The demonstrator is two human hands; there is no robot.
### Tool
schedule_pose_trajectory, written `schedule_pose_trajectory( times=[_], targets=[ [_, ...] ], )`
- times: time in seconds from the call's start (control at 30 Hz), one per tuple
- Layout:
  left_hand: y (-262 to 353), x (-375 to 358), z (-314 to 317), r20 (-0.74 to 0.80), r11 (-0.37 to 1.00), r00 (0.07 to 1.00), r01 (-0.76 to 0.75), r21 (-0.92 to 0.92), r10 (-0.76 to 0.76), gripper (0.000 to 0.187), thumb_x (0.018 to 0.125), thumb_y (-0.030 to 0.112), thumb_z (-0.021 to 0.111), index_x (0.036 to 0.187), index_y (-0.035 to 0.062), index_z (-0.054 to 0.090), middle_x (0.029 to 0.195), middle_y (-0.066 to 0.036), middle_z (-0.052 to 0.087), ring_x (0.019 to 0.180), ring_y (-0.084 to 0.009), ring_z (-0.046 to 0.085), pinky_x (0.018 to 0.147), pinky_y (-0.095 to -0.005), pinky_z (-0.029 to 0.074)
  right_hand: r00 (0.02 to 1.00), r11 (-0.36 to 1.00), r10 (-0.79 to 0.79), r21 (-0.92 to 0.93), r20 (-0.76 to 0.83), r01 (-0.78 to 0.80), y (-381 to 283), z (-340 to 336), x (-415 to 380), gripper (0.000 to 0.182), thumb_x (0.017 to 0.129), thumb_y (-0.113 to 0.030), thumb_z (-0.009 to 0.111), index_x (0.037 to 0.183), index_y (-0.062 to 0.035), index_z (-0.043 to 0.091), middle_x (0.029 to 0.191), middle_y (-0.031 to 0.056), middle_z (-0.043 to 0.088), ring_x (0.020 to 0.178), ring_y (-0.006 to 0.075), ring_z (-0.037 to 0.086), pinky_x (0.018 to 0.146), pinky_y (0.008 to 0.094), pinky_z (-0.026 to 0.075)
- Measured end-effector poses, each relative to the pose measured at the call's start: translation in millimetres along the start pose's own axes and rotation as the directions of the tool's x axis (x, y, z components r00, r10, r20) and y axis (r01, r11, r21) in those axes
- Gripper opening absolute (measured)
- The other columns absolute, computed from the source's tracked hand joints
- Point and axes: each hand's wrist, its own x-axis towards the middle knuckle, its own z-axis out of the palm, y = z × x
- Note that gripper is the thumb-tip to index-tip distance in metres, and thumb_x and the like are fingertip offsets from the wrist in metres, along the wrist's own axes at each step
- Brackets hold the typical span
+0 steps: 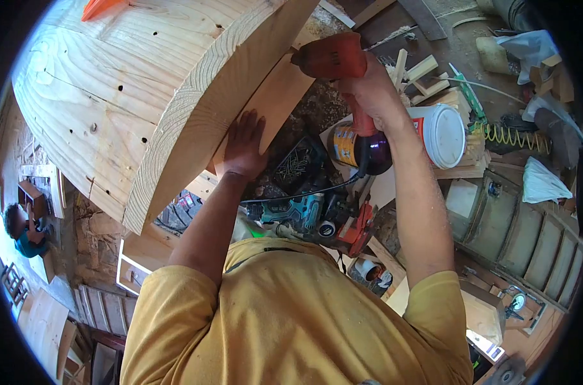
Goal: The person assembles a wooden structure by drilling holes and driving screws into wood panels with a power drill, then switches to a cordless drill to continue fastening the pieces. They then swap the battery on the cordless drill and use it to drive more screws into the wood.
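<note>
My right hand [372, 96] is wrapped round the handle of a red corded power drill [333, 56], whose nose points left at the far end of a wooden board [282, 91]. The drill's tip is hard to make out against the wood. On the near part of that board my left hand [245, 142] lies flat, fingers stretched out. The board runs along the side of a large, thick wooden panel [144, 80] with a curved edge and several dark holes.
Below my hands lie a tray of screws [295, 163], a teal power tool [298, 210] and a red tool [362, 230]. A white bucket [444, 136] stands beside my right forearm, near a coiled yellow hose [513, 136]. Another person [27, 230] sits far left.
</note>
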Motion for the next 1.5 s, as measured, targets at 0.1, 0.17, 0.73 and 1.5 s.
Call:
schedule_pose_trajectory(
  times=[0.1,0.17,0.73,1.5],
  targets=[
    [0.7,1.2,-0.5,0.018,1.000,1.000,0.010,-0.004,-0.010,0.075,0.074,0.026,0.069,0.141,0.0088,0.040,0.153,-0.013,0.028,0.143,-0.0295,0.023,0.116,-0.0485,0.019,1.000,0.999,0.017,-0.048,-0.003,-0.017,-3.7,-2.0,-2.7,0.035,0.074,0.000,0.064,0.108,-0.0034,0.056,0.073,0.0018,0.056,0.057,0.0108,0.053,0.049,0.0256,0.043],
    [1.6,3.9,-3.6,0.028,1.000,1.000,0.010,-0.022,-0.009,0.075,0.074,0.026,0.070,0.141,0.0087,0.040,0.153,-0.013,0.029,0.143,-0.0293,0.023,0.117,-0.0483,0.019,1.000,0.998,-0.025,-0.050,-0.012,0.024,-3.2,-2.4,-1.3,0.035,0.074,0.000,0.064,0.109,-0.0033,0.056,0.074,0.0017,0.056,0.058,0.0104,0.053,0.050,0.0252,0.043],
    [-0.7,-1.6,-2.4,0.025,1.000,1.000,0.014,0.004,-0.014,0.076,0.074,0.027,0.070,0.142,0.0090,0.040,0.152,-0.012,0.031,0.143,-0.0277,0.024,0.117,-0.0452,0.019,0.967,0.981,0.192,0.017,-0.165,-0.192,-14.2,19.8,-137.5,0.055,0.073,0.000,0.063,0.125,-0.0037,0.046,0.089,0.0064,0.059,0.063,0.0126,0.057,0.053,0.0285,0.049],
    [-1.7,-1.7,0.3,-0.004,0.999,1.000,0.010,-0.035,-0.011,0.075,0.075,0.028,0.070,0.141,0.0085,0.041,0.152,-0.013,0.030,0.143,-0.0284,0.024,0.117,-0.0453,0.018,0.972,0.966,0.224,-0.116,-0.067,-0.231,-0.8,29.2,-140.7,0.072,0.070,0.001,0.068,0.137,-0.0012,0.038,0.121,0.0179,0.056,0.110,0.0265,0.056,0.099,0.0353,0.042]
  ],
)
